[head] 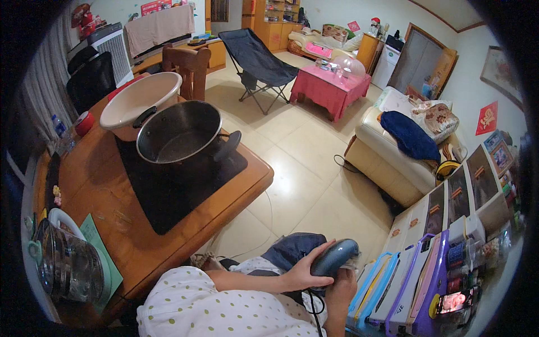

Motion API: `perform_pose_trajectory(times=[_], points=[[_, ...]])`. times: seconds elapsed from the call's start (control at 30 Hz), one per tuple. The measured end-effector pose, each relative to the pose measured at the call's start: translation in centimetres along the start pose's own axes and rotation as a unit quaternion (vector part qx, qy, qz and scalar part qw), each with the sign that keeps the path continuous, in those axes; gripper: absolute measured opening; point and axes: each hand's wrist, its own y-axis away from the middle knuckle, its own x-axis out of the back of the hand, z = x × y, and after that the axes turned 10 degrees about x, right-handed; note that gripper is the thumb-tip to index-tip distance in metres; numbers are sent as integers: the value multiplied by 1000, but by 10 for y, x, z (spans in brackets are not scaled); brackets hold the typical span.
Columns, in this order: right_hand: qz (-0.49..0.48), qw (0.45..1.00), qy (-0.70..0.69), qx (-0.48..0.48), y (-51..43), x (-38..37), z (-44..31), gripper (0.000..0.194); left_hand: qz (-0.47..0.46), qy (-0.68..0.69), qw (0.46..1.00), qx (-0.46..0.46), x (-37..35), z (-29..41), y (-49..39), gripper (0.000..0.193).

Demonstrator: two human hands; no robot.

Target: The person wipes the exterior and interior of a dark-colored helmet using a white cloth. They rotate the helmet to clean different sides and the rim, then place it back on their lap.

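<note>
My left hand (304, 266) is wrapped around a glossy dark blue rounded handheld device (334, 258), thumb along its near side and fingers over the top. Just below and to the right, my right hand (343, 288) closes on the lower part of the same device. A clear, blurred part shows at its right side, and my fingers hide much of its underside. From beneath my hands a black cord (313, 309) loops down over my white dotted clothing (219, 305). The device is held above my lap, between the wooden table and a row of file boxes.
On the wooden table (97, 185) a dark pot (181, 135) stands on a black mat, beside a cream basin (141, 99) and a glass kettle (69, 265). File boxes (404, 290) and a lit phone (457, 301) are at right. A folding chair (259, 57) stands ahead.
</note>
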Motion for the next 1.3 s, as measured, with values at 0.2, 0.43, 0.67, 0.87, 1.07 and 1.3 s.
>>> perform_pose_trajectory(times=[0.2, 0.43, 0.67, 0.87, 1.07, 1.3], points=[[160, 842, -472, -208, -8, -31, 18, 30, -11, -68, 998, -9, 4, -2, -5, 88], [50, 735, -649, -187, 13, -37, 40, 33, -20, 31, 997, 61, 13, 0, -16, 83], [-302, 949, -24, 84, -22, 15, 18, 21, -2, 11, 996, 93, 14, -8, -12, 80], [-76, 995, 42, -46, -4, -14, 16, 31, 28, -60, 997, 38, 1, -5, -9, 83], [141, 869, -456, -128, 9, -36, 25, 51, 7, 20, 997, 77, -7, -13, -3, 78], [-75, 752, -647, -95, 15, -4, 31, 41, -14, 152, 974, 169, -8, -19, -1, 73]])
